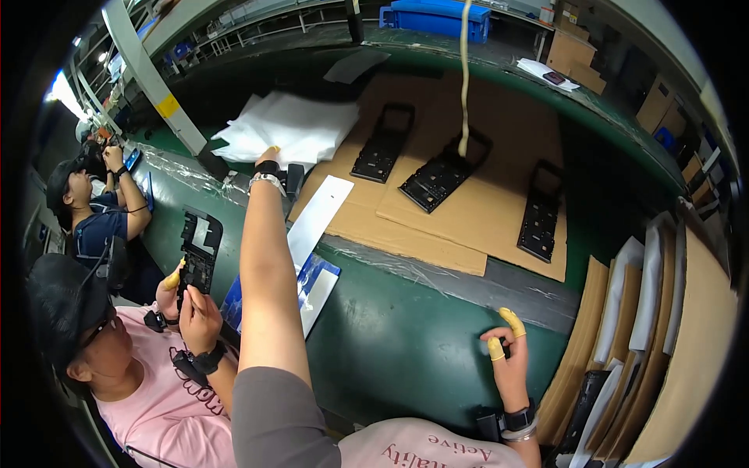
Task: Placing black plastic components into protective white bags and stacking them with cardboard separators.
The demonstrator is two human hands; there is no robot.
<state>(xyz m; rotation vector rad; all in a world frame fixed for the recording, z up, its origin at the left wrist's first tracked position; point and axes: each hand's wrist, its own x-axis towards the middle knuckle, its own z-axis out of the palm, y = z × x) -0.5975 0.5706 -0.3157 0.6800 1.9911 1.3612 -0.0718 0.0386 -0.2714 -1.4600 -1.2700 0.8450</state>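
My left arm stretches far forward, and my left hand (269, 158) is at the near edge of a heap of thin white sheets (292, 125). Most of its fingers are hidden behind the wrist, apart from a yellow-covered tip. Over the green table at the right, my right hand (512, 355) has bent fingers, with yellow finger cots on two of them and a gap between these tips. A small dark patch shows inside that hand, too unclear to name. Black rectangular frames with handle-like loops (382, 144), (445, 175), (541, 214) lie on brown cardboard (437, 246) ahead.
A cream-coloured cord (465, 78) hangs over the middle frame. Upright cardboard and white dividers (624, 335) stand at the right. A white strip (321, 214) and a blue-and-white packet (320, 292) lie beside my left arm. At left, a person in pink holds a black frame (200, 246).
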